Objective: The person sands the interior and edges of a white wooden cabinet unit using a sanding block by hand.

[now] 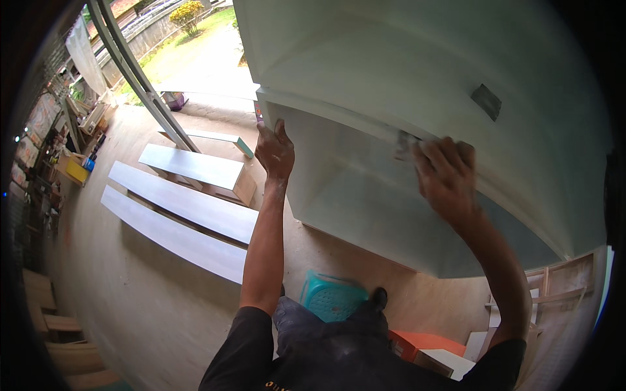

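A large pale grey-white cabinet (365,78) fills the upper right, with a long ledge running across its open, shadowed compartment. My right hand (447,176) is closed over a small flat greyish-brown piece (405,144), blurred, pressed at the ledge's front edge. My left hand (276,153) is raised at the cabinet's left edge, fingers curled with the thumb up. A small red-and-blue thing (259,112) shows just above those fingers; its kind is unclear. On the pale surface beyond my right hand lies a dark grey square piece (487,102).
Long white boards (179,228) and a white-topped wooden box (195,164) lie on the floor at left. A turquoise plastic stool (334,300) stands by my feet. An orange-and-white piece (430,345) is at lower right, near wooden frames (554,293). A metal post (140,78) rises at upper left.
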